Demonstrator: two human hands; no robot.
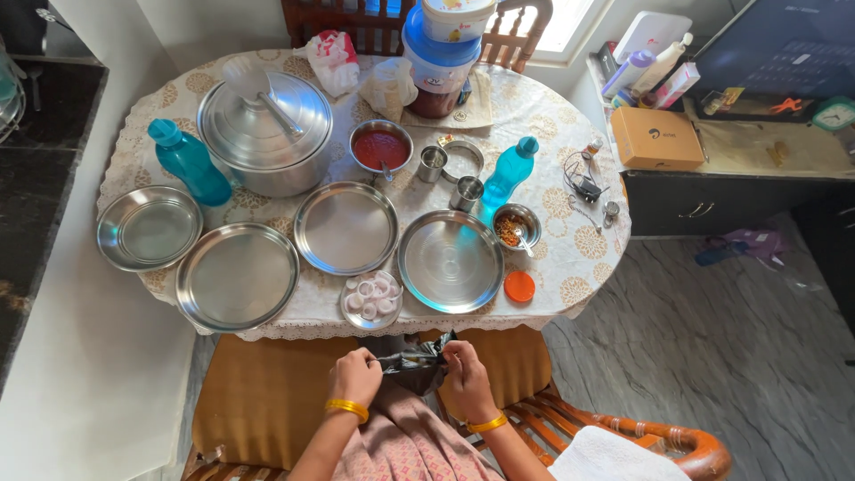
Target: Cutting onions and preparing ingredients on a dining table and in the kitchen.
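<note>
The near edge of the desk (570,267) is lined by three steel plates (237,276) and a small dish of white slices (372,297). Narrow gaps are left between them. Behind, the large lidded pot (267,134), two blue bottles (509,171) and small cups (467,192) block reach. Open passage is found over the chair seat (267,392) below the edge.

Steel plates (237,276): four. Teal bottles (187,162): two, at ten and two o'clock. Steel tumblers (432,164): two. Small bowls (381,147): two. Lidded pot (267,134): one. Orange cap (519,286): one.
</note>
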